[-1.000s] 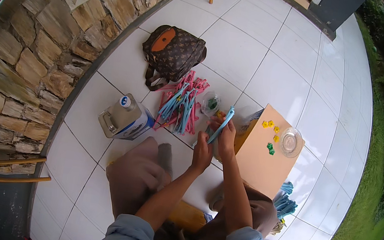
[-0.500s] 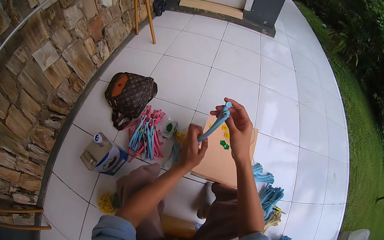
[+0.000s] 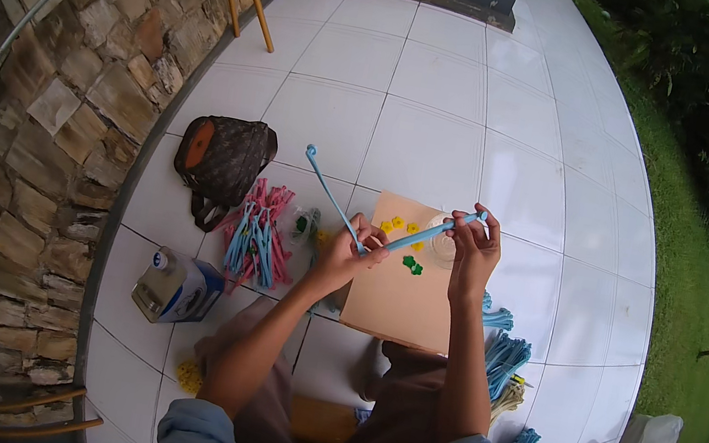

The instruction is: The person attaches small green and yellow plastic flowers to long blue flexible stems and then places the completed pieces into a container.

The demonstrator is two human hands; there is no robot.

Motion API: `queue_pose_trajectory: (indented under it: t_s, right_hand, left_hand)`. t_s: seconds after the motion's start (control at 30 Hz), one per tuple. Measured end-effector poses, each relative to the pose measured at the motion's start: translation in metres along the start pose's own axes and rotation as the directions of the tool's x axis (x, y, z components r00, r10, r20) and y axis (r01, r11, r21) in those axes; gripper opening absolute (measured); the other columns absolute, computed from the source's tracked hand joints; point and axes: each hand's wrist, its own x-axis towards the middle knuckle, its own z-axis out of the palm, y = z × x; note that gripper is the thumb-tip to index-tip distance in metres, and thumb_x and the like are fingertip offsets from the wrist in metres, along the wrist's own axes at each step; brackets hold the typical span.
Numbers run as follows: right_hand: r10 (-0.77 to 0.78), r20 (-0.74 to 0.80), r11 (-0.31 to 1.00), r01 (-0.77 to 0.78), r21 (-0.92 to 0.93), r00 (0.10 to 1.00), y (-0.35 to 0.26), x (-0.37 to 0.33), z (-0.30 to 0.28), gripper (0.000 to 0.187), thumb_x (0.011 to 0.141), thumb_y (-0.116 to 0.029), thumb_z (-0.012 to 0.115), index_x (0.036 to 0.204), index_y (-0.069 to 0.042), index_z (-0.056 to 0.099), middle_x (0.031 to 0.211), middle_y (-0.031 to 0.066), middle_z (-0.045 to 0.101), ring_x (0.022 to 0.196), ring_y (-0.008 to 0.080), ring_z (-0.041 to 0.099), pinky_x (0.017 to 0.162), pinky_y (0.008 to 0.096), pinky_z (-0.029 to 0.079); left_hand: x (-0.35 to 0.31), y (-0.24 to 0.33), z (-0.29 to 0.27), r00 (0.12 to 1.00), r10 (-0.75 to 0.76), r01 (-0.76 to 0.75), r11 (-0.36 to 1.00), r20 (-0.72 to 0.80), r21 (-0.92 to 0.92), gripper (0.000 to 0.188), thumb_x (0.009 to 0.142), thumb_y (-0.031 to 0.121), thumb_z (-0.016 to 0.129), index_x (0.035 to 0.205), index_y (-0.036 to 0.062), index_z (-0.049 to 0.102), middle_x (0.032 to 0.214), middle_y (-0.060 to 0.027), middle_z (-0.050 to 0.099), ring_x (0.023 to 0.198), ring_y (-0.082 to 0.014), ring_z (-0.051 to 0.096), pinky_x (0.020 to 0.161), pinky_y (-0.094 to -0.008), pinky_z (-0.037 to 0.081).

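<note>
A long, thin light-blue strip with a small knob at each end is held above the tan board. My left hand grips it at a bend, and one tail sticks up to the far left. Near the other knob, the fingertips of my right hand pinch the strip. Small yellow flower-shaped pieces and green pieces lie on the board below. Beside my right hand, a clear round outline on the board is partly hidden.
Left of the board are a pile of pink and blue strips, a patterned backpack and a jug. Blue strip bundles lie to the right. A yellow cluster sits near my leg. A stone wall bounds the left.
My hands have moved apart and lower, with the right going rightward. The strip, earlier held close between them, is now stretched sideways, its other tail free at the left. The view has shifted slightly.
</note>
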Motion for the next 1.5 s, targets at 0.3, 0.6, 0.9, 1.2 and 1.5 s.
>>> queue_pose_trajectory:
  t_s: [0.3, 0.6, 0.9, 1.2, 1.5]
  right_hand:
    - [-0.044, 0.269, 0.930, 0.138, -0.341, 0.962, 0.034, 0.028, 0.007, 0.042, 0.078, 0.005, 0.054, 0.117, -0.001, 0.042, 0.088, 0.0092, 0.061, 0.086, 0.0162, 0.057, 0.074, 0.0269, 0.048]
    - [0.036, 0.633, 0.015, 0.633, -0.774, 0.773, 0.122, 0.022, -0.002, 0.029, 0.064, -0.006, 0.068, 0.091, -0.010, 0.061, 0.091, 0.0058, 0.051, 0.091, 0.0251, 0.044, 0.078, 0.0365, 0.039]
    - [-0.012, 0.667, 0.026, 0.667, -0.745, 0.745, 0.132, 0.026, -0.007, 0.020, 0.065, -0.002, 0.063, 0.082, -0.007, 0.056, 0.086, 0.0065, 0.053, 0.088, 0.0244, 0.047, 0.075, 0.0367, 0.039]
    - [-0.072, 0.559, 0.292, 0.553, -0.780, 0.826, 0.106, 0.013, 0.018, 0.013, 0.070, 0.003, 0.054, 0.082, -0.001, 0.055, 0.080, 0.0127, 0.055, 0.081, 0.0294, 0.050, 0.071, 0.0379, 0.043]
    - [-0.021, 0.582, 0.069, 0.582, -0.810, 0.813, 0.151, 0.008, -0.009, 0.025, 0.066, 0.002, 0.062, 0.090, -0.002, 0.055, 0.087, 0.0152, 0.053, 0.084, 0.0293, 0.051, 0.074, 0.0395, 0.043]
  left_hand:
    - [0.002, -0.020, -0.039, 0.926, -0.129, 0.081, 0.986, -0.354, -0.146, 0.033, 0.080, 0.002, 0.056, 0.066, 0.0130, 0.028, 0.082, -0.0035, 0.049, 0.067, -0.0061, 0.044, 0.057, -0.0204, 0.032]
    - [0.008, -0.022, -0.053, 0.856, -0.325, 0.194, 0.923, -0.402, -0.332, 0.029, 0.081, 0.005, 0.055, 0.066, 0.0117, 0.032, 0.075, -0.0018, 0.043, 0.066, -0.0099, 0.044, 0.059, -0.0229, 0.033]
    - [0.004, -0.017, -0.054, 0.877, -0.315, 0.168, 0.909, -0.363, -0.382, 0.027, 0.082, 0.007, 0.054, 0.066, 0.0109, 0.032, 0.071, -0.0020, 0.043, 0.064, -0.0094, 0.042, 0.058, -0.0231, 0.033]
    - [-0.001, -0.017, -0.047, 0.847, -0.144, 0.276, 0.942, -0.512, 0.192, 0.023, 0.081, 0.017, 0.056, 0.067, 0.0118, 0.038, 0.062, 0.0055, 0.037, 0.055, -0.0043, 0.034, 0.050, -0.0192, 0.027]
    - [-0.001, -0.014, -0.043, 0.882, -0.196, 0.202, 0.979, -0.429, -0.032, 0.008, 0.086, 0.006, 0.044, 0.080, 0.0061, 0.038, 0.078, -0.0076, 0.055, 0.052, -0.0048, 0.035, 0.047, -0.0190, 0.032]
